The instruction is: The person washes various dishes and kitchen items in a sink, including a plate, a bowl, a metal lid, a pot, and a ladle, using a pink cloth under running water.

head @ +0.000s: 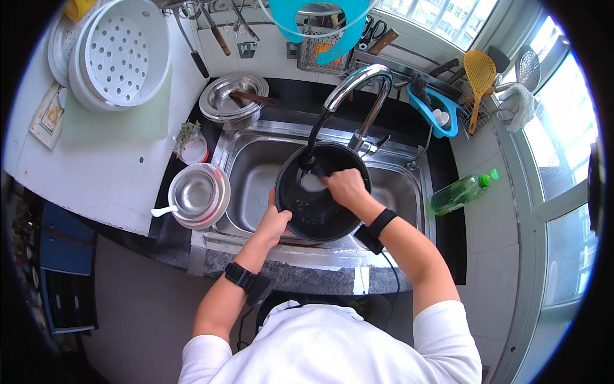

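A round black pot point(312, 211) is held over the divider of a stainless steel double sink point(254, 158), tilted so its inside faces me. My left hand point(276, 223) grips its lower left rim, thumb on the edge. Inside the pot is my right hand point(346, 187), its fingers curled. Whether it holds something is hidden. Beside its fingertips is a whitish patch point(312, 182), water or a pad; I cannot tell which. Just above this patch is the dark spout end of the chrome faucet point(357, 79).
Left of the sink stand stacked bowls point(194, 192) with a white spoon point(164, 210), steel basins point(232, 98) and a bagged jar point(193, 146). A green bottle point(458, 194) lies to the right. A blue caddy point(448, 127) sits at the back right corner.
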`<move>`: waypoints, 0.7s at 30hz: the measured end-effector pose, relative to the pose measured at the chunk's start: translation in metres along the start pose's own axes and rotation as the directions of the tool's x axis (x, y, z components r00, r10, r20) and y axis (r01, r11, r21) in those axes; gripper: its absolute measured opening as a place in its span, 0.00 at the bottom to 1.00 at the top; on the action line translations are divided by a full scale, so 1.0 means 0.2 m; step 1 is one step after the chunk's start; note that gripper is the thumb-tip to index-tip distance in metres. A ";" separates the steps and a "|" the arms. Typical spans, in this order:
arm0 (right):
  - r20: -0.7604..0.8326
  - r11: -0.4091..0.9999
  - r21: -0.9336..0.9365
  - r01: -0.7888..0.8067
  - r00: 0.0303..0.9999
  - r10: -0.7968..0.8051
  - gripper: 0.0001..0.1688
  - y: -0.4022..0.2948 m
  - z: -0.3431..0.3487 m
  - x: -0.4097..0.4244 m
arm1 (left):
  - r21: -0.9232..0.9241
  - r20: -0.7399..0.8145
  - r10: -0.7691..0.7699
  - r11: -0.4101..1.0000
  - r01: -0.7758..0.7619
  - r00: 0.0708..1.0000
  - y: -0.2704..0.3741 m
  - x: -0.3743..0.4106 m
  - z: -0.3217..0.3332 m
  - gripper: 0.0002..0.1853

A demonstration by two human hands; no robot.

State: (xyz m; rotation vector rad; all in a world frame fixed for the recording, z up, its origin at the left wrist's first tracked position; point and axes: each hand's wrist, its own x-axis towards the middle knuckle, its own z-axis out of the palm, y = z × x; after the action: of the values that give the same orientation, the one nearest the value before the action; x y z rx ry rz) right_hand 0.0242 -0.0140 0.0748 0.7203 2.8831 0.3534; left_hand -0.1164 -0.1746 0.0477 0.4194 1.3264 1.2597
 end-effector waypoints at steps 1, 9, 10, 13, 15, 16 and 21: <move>-0.058 0.999 -0.005 -0.044 0.997 0.044 0.20 0.01 -0.01 -0.01 | -0.001 -0.004 0.014 1.000 -0.014 1.000 -0.01 0.01 -0.01 0.44; -0.135 0.987 -0.116 -0.113 0.986 0.098 0.15 0.08 -0.01 -0.01 | -0.027 -0.064 0.089 0.995 -0.091 0.994 -0.02 -0.02 0.04 0.39; -0.127 0.982 -0.162 -0.102 0.989 0.081 0.17 0.05 0.02 -0.03 | -0.014 -0.070 0.100 0.995 -0.102 0.992 -0.03 -0.01 0.03 0.39; 0.010 0.992 -0.121 0.045 0.999 -0.044 0.24 -0.12 0.03 -0.15 | 0.000 -0.079 0.123 0.992 -0.123 0.989 -0.07 0.01 0.02 0.40; 0.017 0.997 -0.052 0.050 0.999 -0.049 0.26 -0.21 0.10 -0.18 | -0.020 -0.067 0.121 0.992 -0.122 0.990 -0.08 0.01 0.02 0.40; -0.016 0.997 -0.059 0.054 0.998 -0.055 0.27 -0.22 0.12 -0.17 | -0.027 -0.053 0.122 0.992 -0.124 0.991 -0.08 0.00 0.02 0.40; -0.079 0.993 -0.055 -0.109 0.991 0.105 0.29 -0.19 0.17 -0.05 | -0.002 -0.046 0.112 0.994 -0.113 0.993 -0.05 -0.02 0.04 0.40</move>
State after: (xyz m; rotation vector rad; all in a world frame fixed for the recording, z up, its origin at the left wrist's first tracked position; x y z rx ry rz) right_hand 0.0223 -0.0452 0.0324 0.8716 2.8976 0.4871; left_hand -0.1040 -0.1772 0.0440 0.4705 1.3537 1.3724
